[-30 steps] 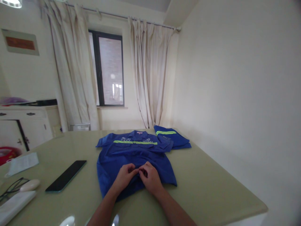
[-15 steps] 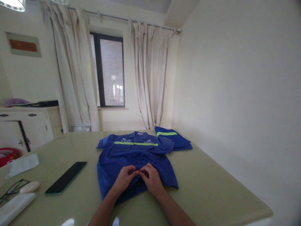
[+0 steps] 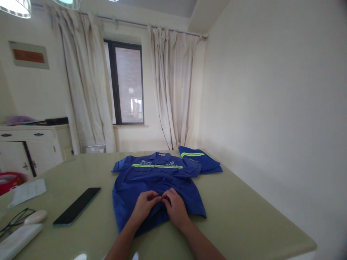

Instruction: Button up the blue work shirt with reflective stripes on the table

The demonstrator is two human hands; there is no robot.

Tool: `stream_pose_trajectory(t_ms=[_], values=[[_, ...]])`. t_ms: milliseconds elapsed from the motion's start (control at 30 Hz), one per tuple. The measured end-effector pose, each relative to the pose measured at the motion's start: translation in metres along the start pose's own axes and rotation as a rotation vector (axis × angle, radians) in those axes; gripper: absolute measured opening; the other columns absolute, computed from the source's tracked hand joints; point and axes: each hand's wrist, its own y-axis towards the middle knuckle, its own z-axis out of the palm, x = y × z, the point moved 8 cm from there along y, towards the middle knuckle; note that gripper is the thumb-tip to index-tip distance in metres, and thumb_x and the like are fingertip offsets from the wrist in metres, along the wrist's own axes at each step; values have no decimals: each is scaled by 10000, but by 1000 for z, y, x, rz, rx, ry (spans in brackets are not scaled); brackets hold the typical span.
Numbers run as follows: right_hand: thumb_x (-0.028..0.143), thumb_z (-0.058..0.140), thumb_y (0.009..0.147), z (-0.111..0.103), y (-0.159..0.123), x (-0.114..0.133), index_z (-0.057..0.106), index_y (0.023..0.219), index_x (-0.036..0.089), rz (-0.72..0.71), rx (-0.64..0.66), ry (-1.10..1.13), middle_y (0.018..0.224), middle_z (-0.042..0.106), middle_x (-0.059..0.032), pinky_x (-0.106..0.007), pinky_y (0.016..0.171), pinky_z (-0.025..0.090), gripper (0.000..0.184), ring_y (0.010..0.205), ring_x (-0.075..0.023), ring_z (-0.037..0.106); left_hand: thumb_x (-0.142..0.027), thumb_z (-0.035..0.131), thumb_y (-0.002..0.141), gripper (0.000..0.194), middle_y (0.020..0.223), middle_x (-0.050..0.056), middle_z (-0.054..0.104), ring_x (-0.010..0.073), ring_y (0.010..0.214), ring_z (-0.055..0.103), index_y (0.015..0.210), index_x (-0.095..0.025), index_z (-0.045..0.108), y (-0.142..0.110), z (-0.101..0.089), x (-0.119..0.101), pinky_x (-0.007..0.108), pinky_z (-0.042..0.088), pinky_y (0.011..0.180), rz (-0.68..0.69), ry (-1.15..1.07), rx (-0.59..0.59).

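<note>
View tipped up slightly since earlier frame, room sitting lower; left hand (image 3: 145,205) and right hand (image 3: 175,206) hardly shifted on blue shirt (image 3: 159,180). Fingers of both pinched on cloth at its lower front, fingertips close together; detail between them hidden. Shirt face up on worktop (image 3: 238,220), collar at far end. Folded blue garment (image 3: 202,161) beside right sleeve; phone (image 3: 77,206) left, apart.
</note>
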Motion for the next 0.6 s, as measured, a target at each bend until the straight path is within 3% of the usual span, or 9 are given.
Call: stream_pose_trajectory(t_ms=[600], values=[[168,540,944,-2,1,1,646,894,234,4,-21,21,918,594,-5,-248,770,428,134,824,-157,594,-504,717,754,355,762,35,716,188,712,620,817,-156,730,0,1,-2,263,458,668,28,-62,3]])
